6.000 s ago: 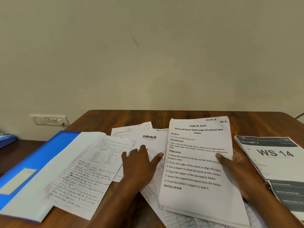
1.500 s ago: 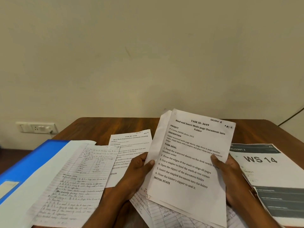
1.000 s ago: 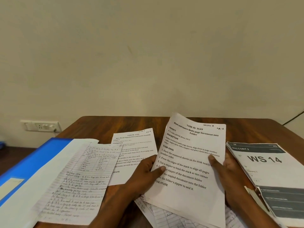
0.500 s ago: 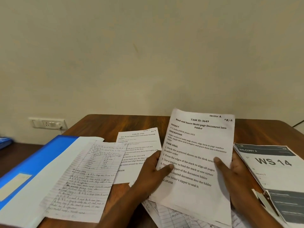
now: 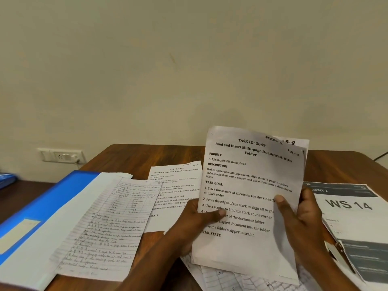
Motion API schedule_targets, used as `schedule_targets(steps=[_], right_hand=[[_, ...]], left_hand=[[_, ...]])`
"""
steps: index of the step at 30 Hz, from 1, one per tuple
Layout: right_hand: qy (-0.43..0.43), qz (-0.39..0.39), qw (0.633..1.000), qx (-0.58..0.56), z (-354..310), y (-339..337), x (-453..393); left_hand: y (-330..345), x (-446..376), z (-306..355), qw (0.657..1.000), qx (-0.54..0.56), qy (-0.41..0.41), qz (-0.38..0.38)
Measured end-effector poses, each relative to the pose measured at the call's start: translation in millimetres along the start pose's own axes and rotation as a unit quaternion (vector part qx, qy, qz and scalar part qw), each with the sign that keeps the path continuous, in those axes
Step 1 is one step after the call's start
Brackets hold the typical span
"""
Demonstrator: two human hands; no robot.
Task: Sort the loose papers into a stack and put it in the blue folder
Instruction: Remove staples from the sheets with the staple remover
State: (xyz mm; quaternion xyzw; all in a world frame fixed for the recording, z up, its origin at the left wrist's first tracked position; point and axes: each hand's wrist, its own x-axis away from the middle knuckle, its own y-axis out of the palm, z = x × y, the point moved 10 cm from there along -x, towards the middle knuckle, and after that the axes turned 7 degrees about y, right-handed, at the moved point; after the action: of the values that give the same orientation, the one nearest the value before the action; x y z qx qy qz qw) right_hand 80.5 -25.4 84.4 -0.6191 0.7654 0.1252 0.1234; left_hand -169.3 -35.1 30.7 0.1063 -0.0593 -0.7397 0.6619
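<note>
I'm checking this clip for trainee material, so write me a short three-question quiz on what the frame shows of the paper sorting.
1. True or false: both hands, left and right, grip the white printed paper stack headed "TASK ID: 3649".
2. Which lies on the open blue plastic folder? A) a stapler B) a white lined handwritten sheet C) the grey "WS 14" booklet
3. Fill in: the held stack is raised off the brown wooden ____.

Key: 1 true; 2 B; 3 table.
</note>
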Motion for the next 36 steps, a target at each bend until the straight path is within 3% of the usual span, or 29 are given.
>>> schedule_targets(steps=[10, 17, 24, 29, 31, 33, 34, 36], right_hand=[[-0.044, -0.003, 0.998, -0.051, -34.2, 11.9, 19.4], [0.008, -0.047, 0.999, -0.015, -12.3, 26.9, 21.5], [0.028, -0.049, 0.998, -0.015, -2.5, 23.1, 17.5], [0.053, -0.018, 0.998, 0.018, 7.8, 10.3, 7.0], [0.058, 0.012, 0.998, 0.000, 10.2, 2.9, 2.7], [0.065, 0.039, 0.997, -0.031, 17.7, -5.7, -2.7], [0.072, 0.056, 0.995, -0.048, 24.1, -10.5, -5.4], [0.085, 0.062, 0.991, -0.085, 38.3, -16.0, -11.4]], left_hand=[[-14.4, 12.6, 48.5, 0.981, -0.047, 0.161, 0.098], [-14.1, 9.9, 33.7, 0.978, -0.139, 0.123, 0.093], [-11.8, 5.3, 21.9, 0.984, -0.132, 0.100, 0.062], [-1.8, 5.6, 27.2, 0.992, -0.089, 0.088, 0.014], [-12.0, 2.9, 35.5, 0.992, -0.073, 0.098, 0.035], [-44.4, 0.6, 42.8, 0.965, -0.200, 0.115, 0.128], [-64.1, 3.1, 46.4, 0.928, -0.304, 0.114, 0.184], [-90.3, 7.5, 48.0, 0.814, -0.526, 0.071, 0.236]])
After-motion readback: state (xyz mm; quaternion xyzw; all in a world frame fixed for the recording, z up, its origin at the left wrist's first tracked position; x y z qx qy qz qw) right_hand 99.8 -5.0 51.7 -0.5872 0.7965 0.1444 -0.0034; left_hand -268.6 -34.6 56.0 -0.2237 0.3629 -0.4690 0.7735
